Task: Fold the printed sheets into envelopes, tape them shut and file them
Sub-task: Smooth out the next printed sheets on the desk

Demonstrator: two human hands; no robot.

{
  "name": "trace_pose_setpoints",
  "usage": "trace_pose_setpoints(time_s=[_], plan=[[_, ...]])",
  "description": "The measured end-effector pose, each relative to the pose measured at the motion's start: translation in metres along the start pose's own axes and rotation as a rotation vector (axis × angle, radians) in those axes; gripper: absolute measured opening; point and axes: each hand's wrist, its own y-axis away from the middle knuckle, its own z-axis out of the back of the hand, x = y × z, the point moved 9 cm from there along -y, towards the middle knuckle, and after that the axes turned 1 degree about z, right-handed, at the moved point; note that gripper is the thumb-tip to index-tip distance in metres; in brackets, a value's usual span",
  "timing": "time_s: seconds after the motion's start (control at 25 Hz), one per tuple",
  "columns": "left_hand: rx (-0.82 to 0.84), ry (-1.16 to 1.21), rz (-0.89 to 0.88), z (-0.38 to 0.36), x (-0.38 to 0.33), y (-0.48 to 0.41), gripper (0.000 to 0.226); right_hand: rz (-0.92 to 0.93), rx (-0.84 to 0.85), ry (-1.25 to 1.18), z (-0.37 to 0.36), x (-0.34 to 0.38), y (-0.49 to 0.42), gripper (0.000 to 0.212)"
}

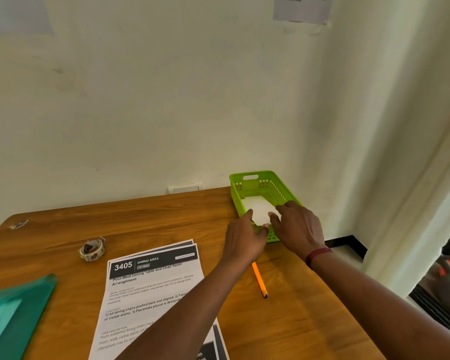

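Observation:
A green plastic basket point(269, 182) stands at the table's far right corner against the wall. Inside it lies a white folded envelope point(256, 207). Both hands reach into the basket's near end. My left hand point(244, 236) has its thumb and fingertips on the envelope's near left corner. My right hand point(298, 226) covers the near right part, fingertips curled down onto the paper. A stack of printed sheets point(151, 292) headed "3405 Dining Area" lies on the table in front of me, partly under my left forearm. A roll of patterned tape point(92, 250) sits to the left of the sheets.
An orange pencil point(259, 279) lies between my forearms. A teal transparent folder point(9, 315) lies at the near left. A small scrap point(18, 224) lies at the table's far left edge. The wall runs along the back; a curtain point(413, 178) hangs beyond the table's right edge.

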Motion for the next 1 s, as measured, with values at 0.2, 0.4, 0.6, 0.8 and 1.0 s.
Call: trace_pose_setpoints(time_s=[0.2,0.4,0.6,0.8,1.0], plan=[[-0.035,-0.159,-0.143,0.023,-0.002,0.035,0.061,0.09,-0.071,0.075,0.01,0.036,0.036,0.04],[-0.004,-0.3,-0.273,0.048,0.017,0.081,0.065,0.174,-0.018,-0.042,0.008,0.076,0.077,0.052],[0.01,-0.381,-0.187,0.087,0.08,0.134,0.065,0.291,0.098,-0.21,-0.01,0.135,0.132,0.058],[-0.037,-0.412,-0.052,0.139,0.144,0.174,0.064,0.325,0.174,-0.307,-0.032,0.183,0.17,0.059],[-0.115,-0.431,-0.018,0.189,0.176,0.195,0.055,0.344,0.211,-0.362,-0.041,0.216,0.176,0.057]])
